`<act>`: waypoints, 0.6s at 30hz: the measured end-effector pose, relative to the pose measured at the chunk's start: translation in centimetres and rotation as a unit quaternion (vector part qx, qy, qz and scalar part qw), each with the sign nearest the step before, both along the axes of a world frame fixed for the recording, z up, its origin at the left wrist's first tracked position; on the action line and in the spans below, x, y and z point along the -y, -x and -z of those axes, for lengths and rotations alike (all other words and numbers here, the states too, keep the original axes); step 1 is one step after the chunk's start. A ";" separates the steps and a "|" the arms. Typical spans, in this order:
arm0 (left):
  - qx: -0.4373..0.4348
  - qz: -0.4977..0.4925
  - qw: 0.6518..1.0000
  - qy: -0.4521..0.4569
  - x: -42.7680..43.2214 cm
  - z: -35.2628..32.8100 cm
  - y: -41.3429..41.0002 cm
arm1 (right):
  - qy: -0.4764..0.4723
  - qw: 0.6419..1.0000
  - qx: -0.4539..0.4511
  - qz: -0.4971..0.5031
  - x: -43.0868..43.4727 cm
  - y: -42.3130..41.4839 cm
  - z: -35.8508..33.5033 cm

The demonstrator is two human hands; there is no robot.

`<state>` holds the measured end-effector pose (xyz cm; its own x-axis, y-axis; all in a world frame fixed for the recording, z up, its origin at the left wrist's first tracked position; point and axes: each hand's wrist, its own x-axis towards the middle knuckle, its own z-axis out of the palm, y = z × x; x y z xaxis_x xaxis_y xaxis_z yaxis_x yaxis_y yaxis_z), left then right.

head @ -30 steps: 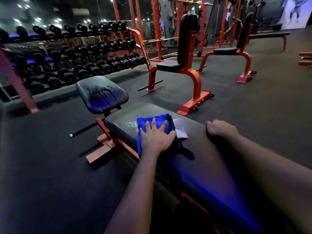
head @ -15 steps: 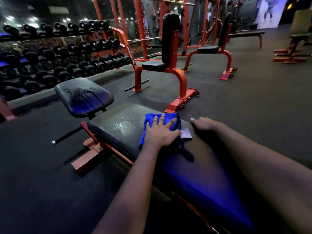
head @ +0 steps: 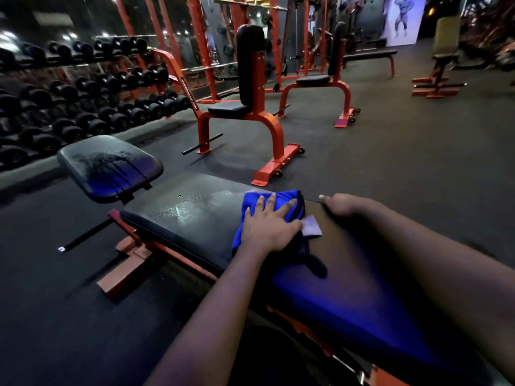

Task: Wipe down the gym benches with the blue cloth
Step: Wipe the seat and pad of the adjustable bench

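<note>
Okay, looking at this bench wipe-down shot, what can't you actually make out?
All in the head view:
The bench pad under the blue cloth and left hand: covered by them.
Fingers of the right hand: hidden behind the hand at the pad's far edge.
The bench's near end: cut off by the bottom edge.
Weight markings on the dumbbells: too small, dark.
The wall poster: blurred.

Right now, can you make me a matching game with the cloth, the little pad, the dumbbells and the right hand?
Things:
1. cloth
2. little pad
3. dumbbells
4. right hand

Places or states:
A. on the rack
B. wet, with drip streaks
C. holds the edge of the bench
D. under the left hand

Pairs: 1-D, 2-B, 3-A, 4-C.
</note>
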<state>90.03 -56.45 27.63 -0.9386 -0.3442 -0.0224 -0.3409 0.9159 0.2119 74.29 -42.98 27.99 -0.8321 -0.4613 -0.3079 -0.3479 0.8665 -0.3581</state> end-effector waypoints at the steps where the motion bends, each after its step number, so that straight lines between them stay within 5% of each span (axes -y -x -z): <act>1: 0.001 -0.007 1.000 -0.001 0.7 0.0 0.7 | -0.006 1.000 -0.005 0.003 0.0 -0.2 -0.1; 8: 0.002 -0.101 0.995 -0.006 7.2 -0.4 -2.3 | -0.018 0.999 -0.014 0.023 1.2 -0.1 -0.5; 18: -0.013 -0.078 0.996 0.039 8.6 0.6 -0.4 | -0.006 0.997 -0.081 -0.004 9.2 0.5 1.0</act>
